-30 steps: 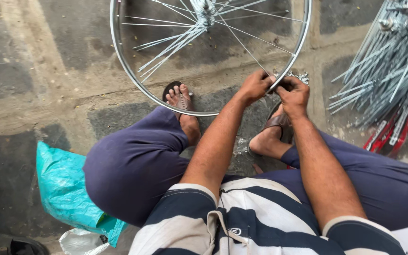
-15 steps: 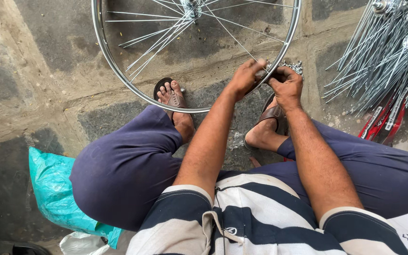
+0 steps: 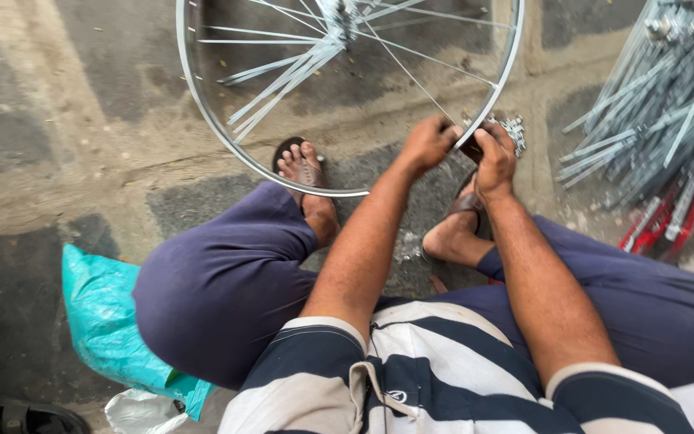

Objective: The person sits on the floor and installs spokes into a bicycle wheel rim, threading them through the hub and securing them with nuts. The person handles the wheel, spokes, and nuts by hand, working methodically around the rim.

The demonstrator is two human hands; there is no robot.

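One bicycle wheel rim (image 3: 202, 120) lies flat on the paved ground (image 3: 58, 145) just ahead of the seated person, its thin spokes (image 3: 283, 76) fanning from the hub (image 3: 339, 16) at the top edge. Two hands meet at the rim's near right edge: the left hand (image 3: 426, 145) is curled shut on the rim and a spoke end, and the right hand (image 3: 495, 159) is closed tight beside it, pinching something small and dark that can't be made out. Both hands are touching each other. Just behind the right hand sits one small heap of silvery nipples (image 3: 512, 128). Two sandalled feet: the left foot (image 3: 303, 173) under the rim, the right foot (image 3: 451, 229) below the hands. Off right, one big bundle of loose spokes (image 3: 668, 96). One teal plastic bag (image 3: 102, 321) lies by the left knee.
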